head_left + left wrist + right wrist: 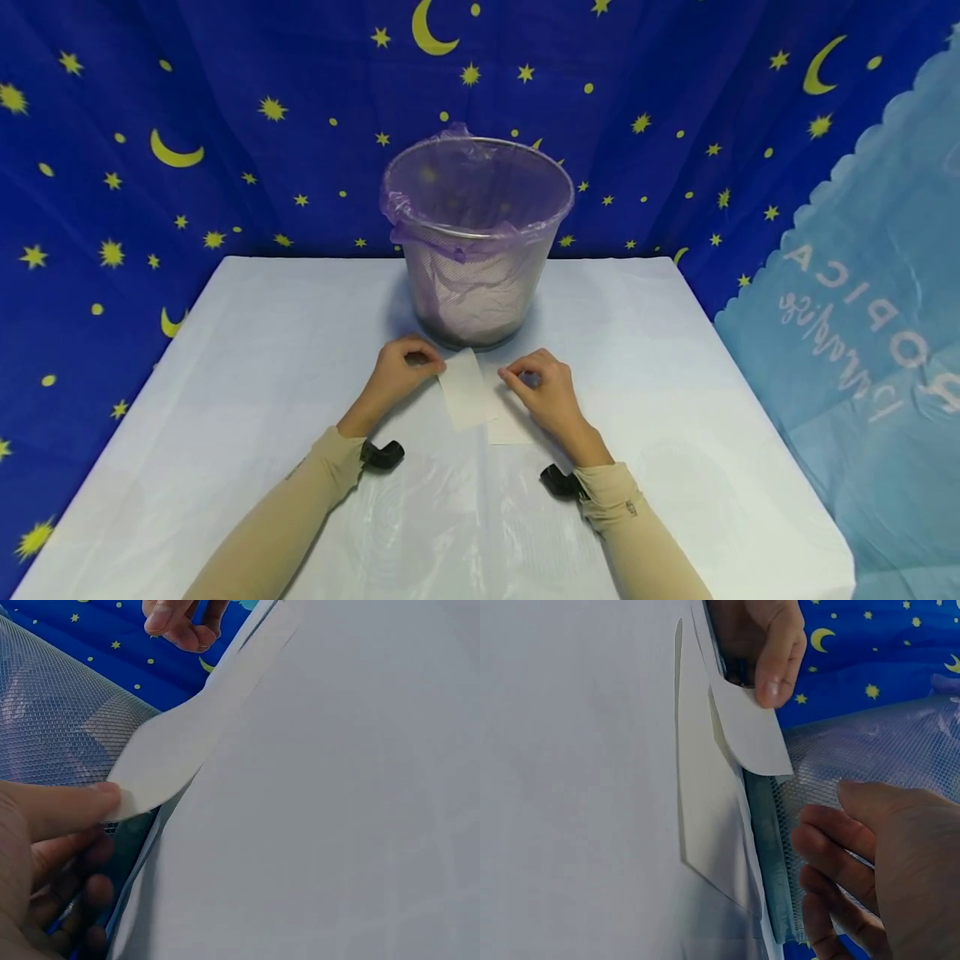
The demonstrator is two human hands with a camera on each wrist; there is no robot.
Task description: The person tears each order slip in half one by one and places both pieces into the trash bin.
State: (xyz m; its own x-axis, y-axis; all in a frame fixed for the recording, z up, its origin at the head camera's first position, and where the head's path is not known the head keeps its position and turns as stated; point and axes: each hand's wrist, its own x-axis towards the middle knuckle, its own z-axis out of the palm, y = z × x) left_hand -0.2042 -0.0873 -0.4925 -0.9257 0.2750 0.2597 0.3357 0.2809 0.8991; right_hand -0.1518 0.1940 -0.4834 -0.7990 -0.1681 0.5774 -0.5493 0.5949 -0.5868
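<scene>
My left hand (pixel 405 367) pinches a small off-white sheet of paper (pixel 467 392) at one edge, between thumb and fingertips. In the left wrist view the held paper (pixel 169 750) bends in a curve away from the thumb. A second sheet (pixel 513 427) of the same colour lies on the table, partly overlapped by the first; the right wrist view shows this lower paper (pixel 709 802) flat, with a pointed corner. My right hand (pixel 551 396) hovers just right of the papers, its fingers loosely bent and nothing between them.
A mesh wastebasket (pixel 480 292) lined with a purple plastic bag (pixel 450 242) stands directly beyond the hands. White cloth covers the table (pixel 300 333). Behind hangs a dark blue curtain (pixel 247 67) with moons and stars; a light blue cloth (pixel 885 333) hangs at the right.
</scene>
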